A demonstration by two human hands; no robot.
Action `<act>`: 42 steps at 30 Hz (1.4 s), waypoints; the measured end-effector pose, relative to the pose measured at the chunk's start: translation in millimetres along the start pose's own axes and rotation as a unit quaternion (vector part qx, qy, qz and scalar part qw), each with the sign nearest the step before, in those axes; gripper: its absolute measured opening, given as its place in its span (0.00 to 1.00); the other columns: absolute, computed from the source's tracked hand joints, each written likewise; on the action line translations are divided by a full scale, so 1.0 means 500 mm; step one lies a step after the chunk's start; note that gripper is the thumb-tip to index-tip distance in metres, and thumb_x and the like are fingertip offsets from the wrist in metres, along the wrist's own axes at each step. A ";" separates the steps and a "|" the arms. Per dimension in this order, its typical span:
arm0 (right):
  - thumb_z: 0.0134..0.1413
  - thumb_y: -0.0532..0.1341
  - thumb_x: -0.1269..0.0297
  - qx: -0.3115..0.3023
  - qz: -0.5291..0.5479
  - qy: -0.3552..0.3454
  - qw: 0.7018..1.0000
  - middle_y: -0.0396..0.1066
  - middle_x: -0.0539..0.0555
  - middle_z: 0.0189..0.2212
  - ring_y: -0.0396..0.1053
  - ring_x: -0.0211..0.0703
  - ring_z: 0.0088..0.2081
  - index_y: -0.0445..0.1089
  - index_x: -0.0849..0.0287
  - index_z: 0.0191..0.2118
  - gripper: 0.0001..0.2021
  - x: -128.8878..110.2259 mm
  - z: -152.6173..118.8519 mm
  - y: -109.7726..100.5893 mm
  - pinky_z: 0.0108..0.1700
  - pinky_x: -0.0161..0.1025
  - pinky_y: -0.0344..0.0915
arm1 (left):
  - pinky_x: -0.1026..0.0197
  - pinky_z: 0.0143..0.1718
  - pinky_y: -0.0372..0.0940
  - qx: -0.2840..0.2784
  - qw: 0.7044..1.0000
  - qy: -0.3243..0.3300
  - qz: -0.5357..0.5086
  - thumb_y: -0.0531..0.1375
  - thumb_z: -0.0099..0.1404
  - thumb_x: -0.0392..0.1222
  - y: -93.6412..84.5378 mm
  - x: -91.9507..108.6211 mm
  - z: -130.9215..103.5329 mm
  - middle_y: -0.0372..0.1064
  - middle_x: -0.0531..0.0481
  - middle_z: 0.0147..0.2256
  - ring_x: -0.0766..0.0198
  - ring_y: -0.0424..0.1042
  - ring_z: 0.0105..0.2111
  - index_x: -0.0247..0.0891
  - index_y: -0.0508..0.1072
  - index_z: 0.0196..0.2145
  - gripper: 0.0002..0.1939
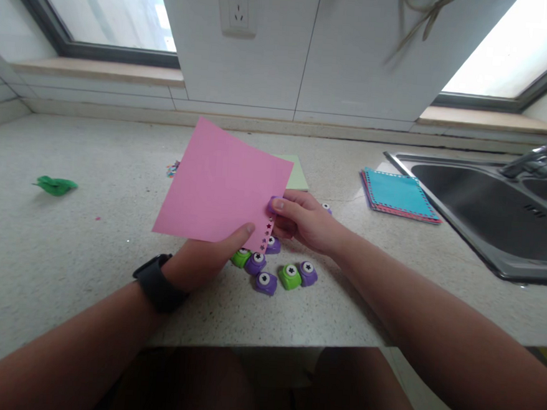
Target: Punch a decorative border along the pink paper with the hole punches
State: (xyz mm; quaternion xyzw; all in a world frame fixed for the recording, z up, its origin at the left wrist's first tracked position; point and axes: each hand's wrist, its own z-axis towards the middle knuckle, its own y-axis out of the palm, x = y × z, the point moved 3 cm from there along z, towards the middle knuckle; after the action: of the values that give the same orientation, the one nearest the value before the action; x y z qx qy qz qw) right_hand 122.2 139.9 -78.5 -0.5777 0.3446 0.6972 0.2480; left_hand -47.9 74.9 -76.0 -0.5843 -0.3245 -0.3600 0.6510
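Note:
A sheet of pink paper [223,186] is held up over the counter, with a short row of star-shaped holes along its lower right edge. My left hand [214,254] grips its bottom edge, thumb on top and the other fingers hidden beneath. At the right edge, my right hand [303,216] is closed around a purple craft punch [273,204], which sits on the paper just above the holes. Below the hands lie several more punches, among them a green punch [290,276], a purple punch [308,273] and another purple one [265,282].
A stack of punched coloured paper [400,194], blue on top, lies beside the steel sink [480,201]. Pale green paper [299,173] lies behind the pink sheet. Small paper bits [171,169] and a green crumpled item [55,185] are on the left of the counter [118,150].

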 end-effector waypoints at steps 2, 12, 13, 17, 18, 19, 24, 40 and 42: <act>0.60 0.63 0.57 -0.001 0.001 0.000 1.000 0.57 0.43 0.20 0.54 0.31 0.19 0.63 0.59 0.28 0.14 0.000 0.000 0.000 0.21 0.33 0.49 | 0.51 0.68 0.52 0.001 1.000 -0.006 -0.009 0.60 0.65 0.49 0.000 -0.001 0.001 0.75 0.46 0.53 0.53 0.65 0.61 0.41 0.71 0.58 0.25; 0.61 0.61 0.57 -0.008 -0.013 -0.013 1.000 0.58 0.44 0.20 0.56 0.31 0.20 0.64 0.59 0.30 0.13 0.000 0.001 -0.003 0.22 0.33 0.52 | 0.51 0.68 0.52 0.006 1.000 -0.003 -0.026 0.61 0.64 0.48 -0.001 0.002 0.001 0.74 0.46 0.54 0.52 0.66 0.61 0.41 0.70 0.59 0.26; 0.61 0.62 0.57 -0.006 -0.014 -0.012 1.000 0.58 0.44 0.20 0.56 0.31 0.20 0.64 0.59 0.30 0.13 0.000 0.001 -0.002 0.22 0.33 0.52 | 0.51 0.68 0.52 0.006 1.000 -0.005 -0.028 0.61 0.64 0.48 -0.001 0.003 0.001 0.74 0.46 0.54 0.52 0.66 0.60 0.41 0.69 0.59 0.27; 0.60 0.62 0.56 -0.005 0.000 -0.003 1.000 0.57 0.43 0.19 0.54 0.31 0.19 0.63 0.59 0.29 0.14 -0.004 0.001 0.002 0.21 0.33 0.51 | 0.51 0.68 0.52 0.006 0.999 -0.013 -0.034 0.61 0.64 0.47 -0.002 0.005 0.000 0.75 0.46 0.53 0.53 0.67 0.60 0.41 0.71 0.58 0.25; 0.60 0.62 0.55 -0.005 0.005 -0.001 1.000 0.56 0.43 0.19 0.54 0.31 0.19 0.63 0.58 0.28 0.14 -0.006 0.000 0.004 0.21 0.33 0.51 | 0.51 0.67 0.52 0.006 0.999 -0.016 -0.033 0.61 0.64 0.47 -0.003 0.005 0.000 0.76 0.47 0.52 0.53 0.68 0.59 0.41 0.71 0.58 0.25; 0.60 0.62 0.55 -0.006 0.009 0.001 1.000 0.55 0.43 0.19 0.54 0.31 0.19 0.63 0.58 0.28 0.14 -0.009 -0.001 0.005 0.21 0.33 0.51 | 0.51 0.67 0.53 0.005 0.999 -0.019 -0.033 0.61 0.64 0.47 -0.003 0.006 0.000 0.76 0.47 0.52 0.53 0.68 0.59 0.41 0.72 0.57 0.24; 0.59 0.61 0.55 0.015 0.032 -0.001 0.999 0.53 0.43 0.19 0.49 0.32 0.19 0.62 0.57 0.28 0.14 -0.031 -0.006 -0.007 0.20 0.34 0.48 | 0.50 0.66 0.55 0.016 0.999 -0.044 -0.025 0.61 0.63 0.49 -0.009 0.005 0.001 0.78 0.45 0.48 0.52 0.69 0.58 0.41 0.76 0.50 0.19; 0.60 0.60 0.52 0.180 -0.114 -0.093 0.973 0.55 0.44 0.20 0.50 0.34 0.21 0.71 0.59 0.32 0.15 -0.072 -0.024 -0.096 0.23 0.34 0.48 | 0.47 0.59 0.64 -0.004 0.997 -0.009 -0.082 0.65 0.60 0.51 -0.016 -0.001 0.010 0.78 0.41 0.45 0.50 0.73 0.52 0.37 0.76 0.44 0.18; 0.59 0.62 0.53 0.198 -0.202 -0.097 0.954 0.64 0.48 0.25 0.57 0.35 0.25 0.74 0.59 0.36 0.13 -0.082 -0.031 -0.107 0.27 0.35 0.54 | 0.46 0.59 0.63 -0.016 0.994 0.008 -0.108 0.66 0.59 0.51 -0.017 -0.005 0.014 0.76 0.39 0.50 0.49 0.72 0.54 0.35 0.74 0.49 0.23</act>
State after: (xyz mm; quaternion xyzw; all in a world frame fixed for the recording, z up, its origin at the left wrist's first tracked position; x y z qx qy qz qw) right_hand 180.1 164.4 -50.3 -0.5039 0.3264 0.6029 0.5254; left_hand -56.2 81.5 -72.9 -0.5534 -0.3743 -0.4383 0.6013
